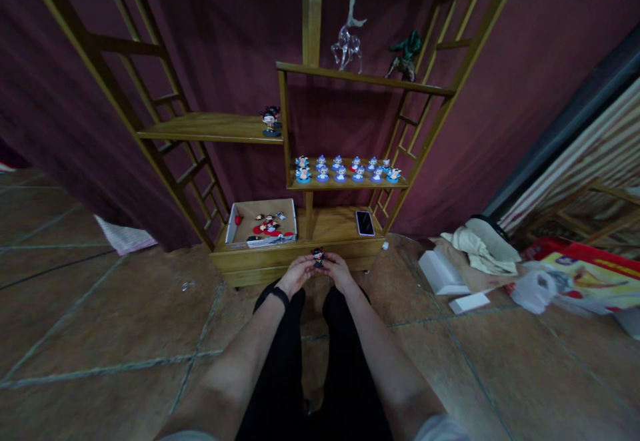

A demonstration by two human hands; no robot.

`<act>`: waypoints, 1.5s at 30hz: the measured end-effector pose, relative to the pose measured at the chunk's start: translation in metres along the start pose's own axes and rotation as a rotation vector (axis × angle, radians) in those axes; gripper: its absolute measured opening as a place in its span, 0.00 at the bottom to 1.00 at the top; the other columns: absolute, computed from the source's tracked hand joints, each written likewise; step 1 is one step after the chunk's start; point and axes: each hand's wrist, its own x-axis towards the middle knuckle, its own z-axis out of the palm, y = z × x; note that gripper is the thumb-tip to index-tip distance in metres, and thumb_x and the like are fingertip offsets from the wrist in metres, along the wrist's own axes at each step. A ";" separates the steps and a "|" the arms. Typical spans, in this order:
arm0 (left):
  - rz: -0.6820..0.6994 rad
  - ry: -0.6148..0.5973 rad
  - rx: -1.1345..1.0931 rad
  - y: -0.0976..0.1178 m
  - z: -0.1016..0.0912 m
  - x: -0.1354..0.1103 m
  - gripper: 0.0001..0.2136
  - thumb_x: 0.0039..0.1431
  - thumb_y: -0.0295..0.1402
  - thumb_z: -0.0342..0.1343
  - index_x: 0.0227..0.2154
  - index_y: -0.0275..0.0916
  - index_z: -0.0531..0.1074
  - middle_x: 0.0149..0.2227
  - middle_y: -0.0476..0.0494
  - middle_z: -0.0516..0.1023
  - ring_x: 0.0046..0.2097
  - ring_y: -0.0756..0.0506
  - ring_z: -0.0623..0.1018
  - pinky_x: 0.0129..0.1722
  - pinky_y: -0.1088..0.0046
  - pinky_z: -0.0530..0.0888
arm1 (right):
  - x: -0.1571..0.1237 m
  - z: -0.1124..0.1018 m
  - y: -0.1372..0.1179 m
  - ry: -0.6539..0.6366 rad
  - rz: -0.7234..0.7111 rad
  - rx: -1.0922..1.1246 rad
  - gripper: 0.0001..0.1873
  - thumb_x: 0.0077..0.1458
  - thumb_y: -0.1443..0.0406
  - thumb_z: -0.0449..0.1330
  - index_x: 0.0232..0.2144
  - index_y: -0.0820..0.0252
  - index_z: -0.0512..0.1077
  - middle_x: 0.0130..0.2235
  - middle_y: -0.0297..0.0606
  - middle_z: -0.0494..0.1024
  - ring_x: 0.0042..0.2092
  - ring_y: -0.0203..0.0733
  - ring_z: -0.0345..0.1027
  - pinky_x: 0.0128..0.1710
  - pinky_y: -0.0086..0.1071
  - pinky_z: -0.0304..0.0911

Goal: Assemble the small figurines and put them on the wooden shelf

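Hands: left hand (297, 274) and right hand (338, 271) both pinch one dark-haired figurine (319, 257), fingers closed in from either side.
Held figurine: upright between the fingertips, just short of the cabinet (300, 258); exact contact points are too small and dim to tell.
Handling: probably light, stiff, smooth plastic; hair knobs likely fragile, so body or base suits the hold best.
Open box (249, 211): beyond the left hand, figurines lying jumbled inside.
Phone (365, 223): flat, beyond the right hand.
Shelf (345, 187): two rows of small figurines (341, 173).
Top: clear deer (347, 45), dark statuette (407, 54).
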 end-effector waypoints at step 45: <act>0.040 -0.008 0.046 -0.002 0.004 -0.003 0.08 0.46 0.23 0.59 0.33 0.33 0.74 0.34 0.41 0.78 0.32 0.50 0.76 0.36 0.74 0.71 | -0.003 0.002 -0.007 0.020 0.050 0.010 0.15 0.35 0.66 0.64 0.31 0.60 0.71 0.27 0.33 0.77 0.26 0.36 0.70 0.30 0.33 0.68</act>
